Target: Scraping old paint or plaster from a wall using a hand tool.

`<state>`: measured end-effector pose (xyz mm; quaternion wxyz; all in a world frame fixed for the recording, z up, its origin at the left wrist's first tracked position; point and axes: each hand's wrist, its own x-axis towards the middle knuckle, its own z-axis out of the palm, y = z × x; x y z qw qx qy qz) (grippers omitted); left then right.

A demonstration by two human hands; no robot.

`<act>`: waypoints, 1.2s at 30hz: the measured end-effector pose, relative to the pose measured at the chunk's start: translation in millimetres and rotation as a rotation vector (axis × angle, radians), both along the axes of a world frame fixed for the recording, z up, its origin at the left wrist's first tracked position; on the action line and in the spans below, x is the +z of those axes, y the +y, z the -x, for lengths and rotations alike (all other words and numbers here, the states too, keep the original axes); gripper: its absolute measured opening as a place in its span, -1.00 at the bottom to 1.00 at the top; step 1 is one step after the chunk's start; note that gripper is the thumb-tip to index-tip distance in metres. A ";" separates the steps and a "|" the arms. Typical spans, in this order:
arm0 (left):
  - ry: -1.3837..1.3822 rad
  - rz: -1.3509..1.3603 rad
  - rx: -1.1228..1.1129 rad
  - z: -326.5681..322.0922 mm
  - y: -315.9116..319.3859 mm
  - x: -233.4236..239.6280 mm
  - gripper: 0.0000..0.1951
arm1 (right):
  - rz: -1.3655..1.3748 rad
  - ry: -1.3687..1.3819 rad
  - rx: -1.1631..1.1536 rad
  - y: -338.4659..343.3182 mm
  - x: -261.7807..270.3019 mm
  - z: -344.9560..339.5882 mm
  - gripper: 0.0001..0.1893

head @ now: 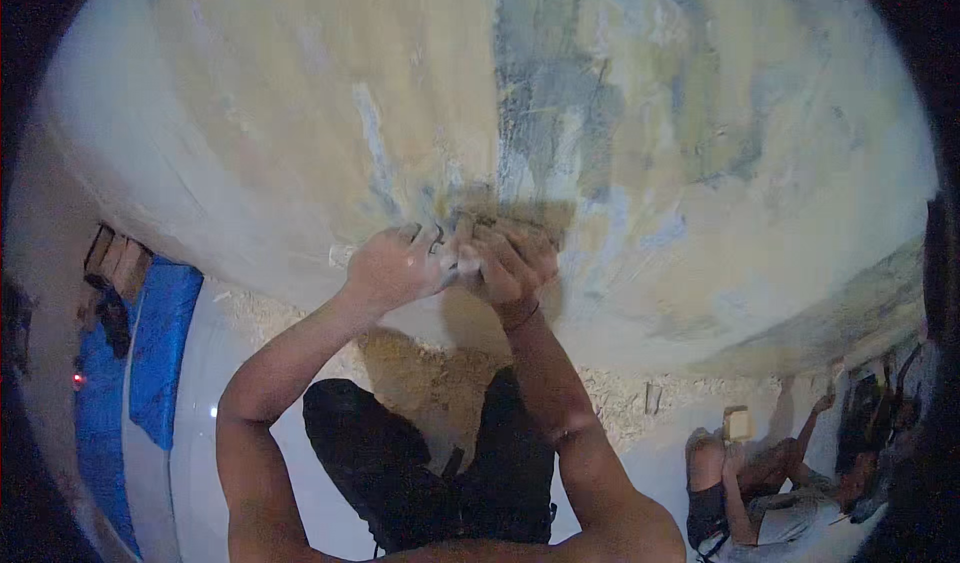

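Before me rises a wall (315, 135) with cream, grey and whitish patches, streaked and uneven. My left hand (397, 266) is at the wall's lower part with its fingers curled. A small pale object (341, 255) shows at the outer side of that hand; whether I hold it is unclear. Close beside it, my right hand (517, 259) is bent at the fingers and blurred by motion. A thin dark edge shows between the hands, too small to name. Whatever lies inside the fingers is hidden.
Pale flakes (622, 405) litter the floor along the wall's foot. My knees in dark trousers (345, 420) are bent below my arms. Blue padded pieces (161, 338) lie at left near brown blocks (120, 263). At right another person (742, 480) sits low, holding a pale block (738, 423).
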<state>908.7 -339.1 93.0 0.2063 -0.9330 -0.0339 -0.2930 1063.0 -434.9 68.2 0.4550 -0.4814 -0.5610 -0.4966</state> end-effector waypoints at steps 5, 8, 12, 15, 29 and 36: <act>-0.020 -0.057 0.040 9.4 8.4 4.2 -0.62 | -0.096 -0.015 0.123 13.9 12.5 -1.1 -0.66; -0.034 -0.080 0.040 3.5 3.5 17.0 -0.73 | -0.039 0.094 0.094 6.5 16.4 8.4 -0.60; 0.004 -0.025 0.019 8.2 8.0 19.7 -0.63 | 0.056 0.081 0.076 -3.1 25.5 7.7 -0.71; 0.020 -0.070 0.005 12.5 16.9 18.0 -0.56 | 0.079 0.084 0.165 -1.0 26.7 10.8 -0.70; 0.078 -0.078 -0.010 16.3 5.3 63.8 -0.44 | -0.005 0.194 0.283 8.6 54.6 16.6 -0.71; 0.101 -0.106 0.036 17.6 0.1 73.9 -0.50 | -0.139 0.084 0.188 18.3 52.5 10.9 -0.63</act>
